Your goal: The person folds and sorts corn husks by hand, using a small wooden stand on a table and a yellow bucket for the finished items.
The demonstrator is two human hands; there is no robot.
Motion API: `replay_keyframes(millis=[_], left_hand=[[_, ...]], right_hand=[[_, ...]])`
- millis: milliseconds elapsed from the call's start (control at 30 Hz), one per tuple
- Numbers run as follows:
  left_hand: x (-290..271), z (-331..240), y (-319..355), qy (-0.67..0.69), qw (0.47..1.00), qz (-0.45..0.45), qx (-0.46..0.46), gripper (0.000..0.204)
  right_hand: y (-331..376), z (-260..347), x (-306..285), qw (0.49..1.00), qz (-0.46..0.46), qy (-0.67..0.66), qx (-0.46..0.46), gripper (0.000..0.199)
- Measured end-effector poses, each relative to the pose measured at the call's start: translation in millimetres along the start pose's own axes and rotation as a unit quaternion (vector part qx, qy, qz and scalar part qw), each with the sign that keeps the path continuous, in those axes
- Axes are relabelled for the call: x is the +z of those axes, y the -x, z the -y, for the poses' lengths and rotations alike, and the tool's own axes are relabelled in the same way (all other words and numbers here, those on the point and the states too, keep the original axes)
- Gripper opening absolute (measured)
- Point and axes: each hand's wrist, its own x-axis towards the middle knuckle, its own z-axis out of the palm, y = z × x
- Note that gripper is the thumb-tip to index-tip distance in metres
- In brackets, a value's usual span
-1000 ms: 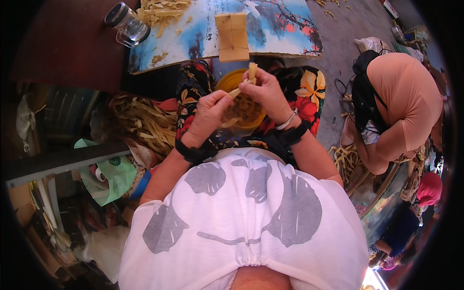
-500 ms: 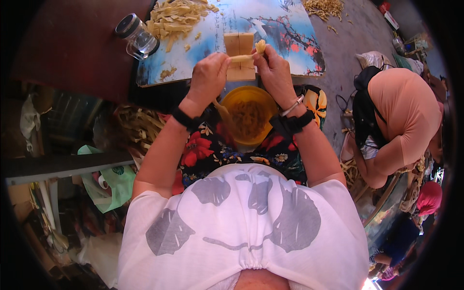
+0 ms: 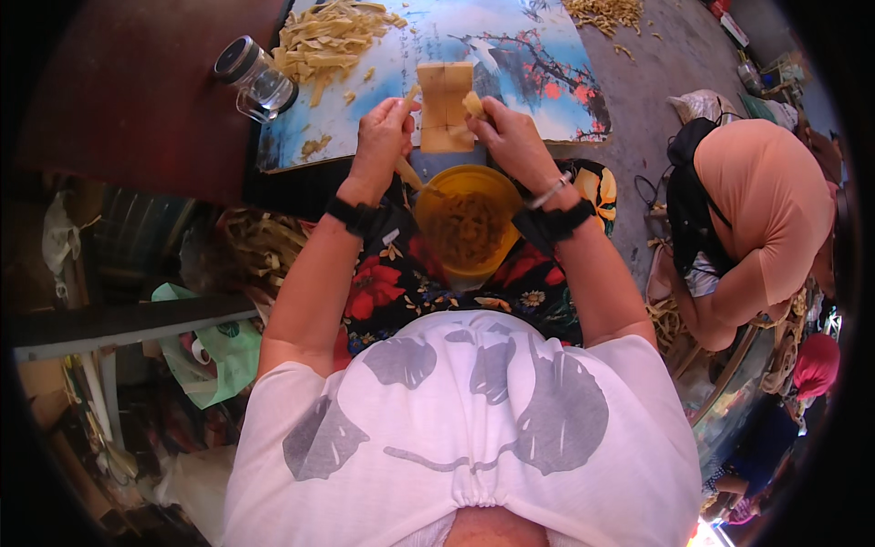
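Observation:
My left hand point(image 3: 385, 137) is closed round a pale yellow strip point(image 3: 407, 170); its short end sticks up past my fingers and its tail hangs toward the bowl. Between the thumb and fingers of my right hand point(image 3: 512, 137) is a small bunched yellow piece point(image 3: 473, 105), apart from the left hand's strip. A light wooden block point(image 3: 446, 91) with a notched middle stands between my hands at the board's near edge. Below them, a yellow bowl point(image 3: 512, 196) in my lap holds many small curled brownish pieces point(image 3: 467, 228).
A heap of pale strips point(image 3: 328, 41) and a lidded glass mug point(image 3: 262, 80) lie on the painted board point(image 3: 538, 114). More strips point(image 3: 260, 239) are down at my left, near a green plastic bag point(image 3: 214, 356). On the right sits another person point(image 3: 766, 205), bent forward.
My hands have drawn apart. The strip that was stretched between them now stays in my left hand, and the bunched piece in my right hand is separate from it.

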Motion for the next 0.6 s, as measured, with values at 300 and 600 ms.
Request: replay_keyframes(millis=[300,600], left_hand=[[32.5,32.9,80.7,-0.080,0.988,0.071,0.110,0.017],[14.5,79.5,125.9,0.340,0.880,0.101,-0.316,0.030]], right_hand=[[60.9,32.2,19.4,0.998,-0.003,-0.017,-0.056,0.030],[130.1,60.8,39.7,0.981,0.058,-0.112,-0.145,0.012]])
